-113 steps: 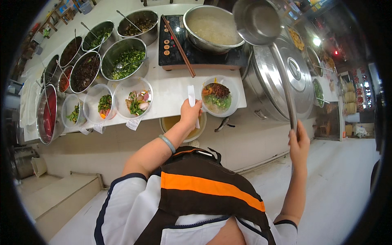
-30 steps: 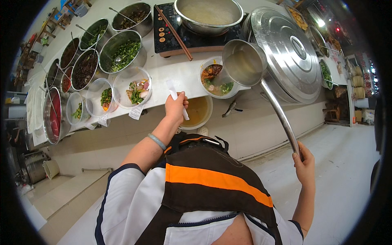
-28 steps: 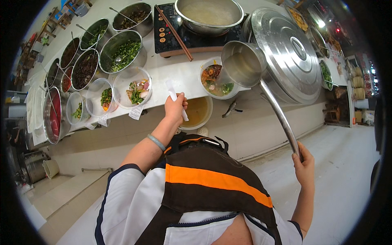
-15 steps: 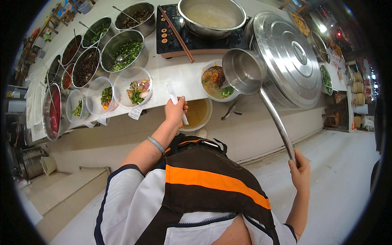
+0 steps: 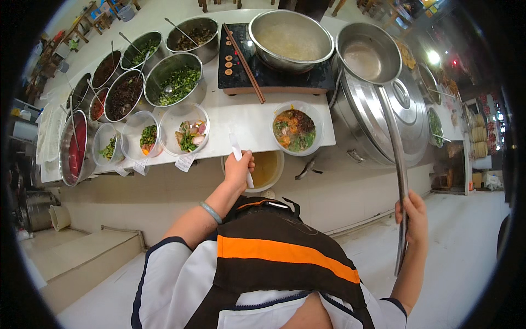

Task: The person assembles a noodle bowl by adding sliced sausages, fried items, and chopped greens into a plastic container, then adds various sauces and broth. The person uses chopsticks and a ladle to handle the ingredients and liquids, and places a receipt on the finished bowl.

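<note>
My right hand [image 5: 413, 215] is closed round the long handle of a steel ladle [image 5: 368, 54]. The ladle's wide bowl is above the far left part of a large lidded steel pot [image 5: 350, 129]. In my closed left hand [image 5: 239, 169] is a flat white utensil [image 5: 235, 147], pointing up past the counter's front edge. Right of that hand, a clear plastic bowl [image 5: 298, 143] holds broth, green herbs and dark red-brown sauce. To the left, a clear bowl [image 5: 185, 112] contains chopped greens and pale pieces.
A steel basin [image 5: 293, 41] of cloudy liquid sits on a black induction cooker [image 5: 235, 71], with wooden chopsticks [image 5: 244, 61] across its left side. Several steel tubs of toppings, such as chopped greens [image 5: 175, 85], crowd the left counter. Below the edge stands a bucket [image 5: 268, 167] of yellowish liquid.
My right hand has swung the ladle up and right, from beside the bowl with sauce to over the big pot's far side. The whole bowl now shows. My left hand keeps its grip.
</note>
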A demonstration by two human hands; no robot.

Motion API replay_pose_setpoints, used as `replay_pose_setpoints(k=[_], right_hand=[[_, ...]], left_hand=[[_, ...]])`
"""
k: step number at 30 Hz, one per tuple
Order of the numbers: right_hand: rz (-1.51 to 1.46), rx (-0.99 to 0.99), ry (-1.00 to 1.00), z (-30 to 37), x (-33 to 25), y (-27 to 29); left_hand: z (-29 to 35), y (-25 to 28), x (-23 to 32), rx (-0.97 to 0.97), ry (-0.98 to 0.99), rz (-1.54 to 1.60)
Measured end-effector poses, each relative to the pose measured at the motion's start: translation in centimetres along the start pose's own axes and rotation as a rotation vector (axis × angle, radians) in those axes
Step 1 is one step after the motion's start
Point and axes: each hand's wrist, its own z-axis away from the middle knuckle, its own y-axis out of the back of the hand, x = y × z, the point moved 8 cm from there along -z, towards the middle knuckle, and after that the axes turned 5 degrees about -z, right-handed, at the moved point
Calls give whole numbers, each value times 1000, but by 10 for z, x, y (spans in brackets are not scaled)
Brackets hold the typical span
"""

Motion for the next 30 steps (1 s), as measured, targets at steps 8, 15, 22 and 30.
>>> replay_pose_setpoints(k=[8,15,22,30], right_hand=[[382,-11,161,-117,-50,-29],[877,99,506,-185,-87,-63],[1333,395,727,-194,-107,-84],[1269,461,689,-208,-79,-74]], left_hand=[[16,40,-14,89,-15,57],[23,59,-19,158,-39,77],[23,42,-16,146,-46,68],[23,25,-11,148,-47,19]])
